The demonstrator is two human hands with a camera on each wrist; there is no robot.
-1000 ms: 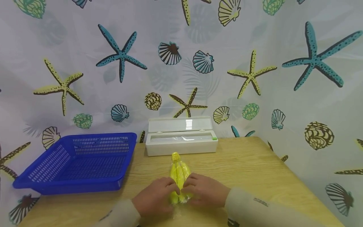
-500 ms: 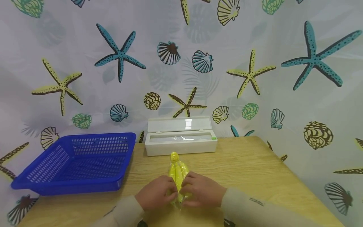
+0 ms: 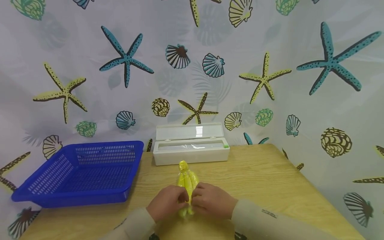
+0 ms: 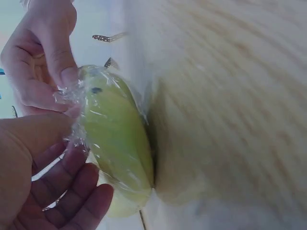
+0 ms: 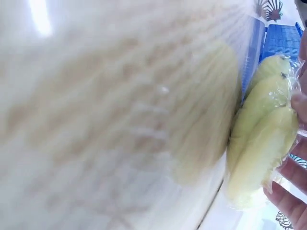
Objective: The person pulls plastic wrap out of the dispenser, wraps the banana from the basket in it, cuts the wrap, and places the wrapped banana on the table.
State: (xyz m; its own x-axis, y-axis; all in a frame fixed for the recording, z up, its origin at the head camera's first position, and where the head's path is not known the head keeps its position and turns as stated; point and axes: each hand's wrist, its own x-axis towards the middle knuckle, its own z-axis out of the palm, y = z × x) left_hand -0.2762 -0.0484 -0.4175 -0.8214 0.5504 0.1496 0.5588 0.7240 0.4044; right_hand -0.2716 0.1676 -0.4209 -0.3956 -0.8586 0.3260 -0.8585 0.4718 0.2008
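Observation:
A bunch of yellow bananas (image 3: 187, 181), wrapped in clear cling film (image 4: 79, 93), lies on the table with its stem end pointing away from me. My left hand (image 3: 168, 202) is at the near left side of the bunch, thumb and index finger pinching crumpled film at the banana tips. Opposite it, my right hand (image 3: 213, 201) also pinches the gathered film, its fingertips close to those of the left. The right wrist view shows several bananas (image 5: 261, 139) under the film, side by side. In the head view the hands cover part of the near ends.
Behind the bananas stands a white cling film dispenser (image 3: 192, 156) with its lid raised. A blue plastic basket (image 3: 87, 196) sits at the left of the wooden table (image 3: 255, 176). A curtain (image 3: 192, 80) printed with starfish and shells hangs around the back and right.
The bananas have shifted slightly left in the head view. Both hands have drawn a little closer together, and the film end that trailed toward me is now gathered at the fingertips.

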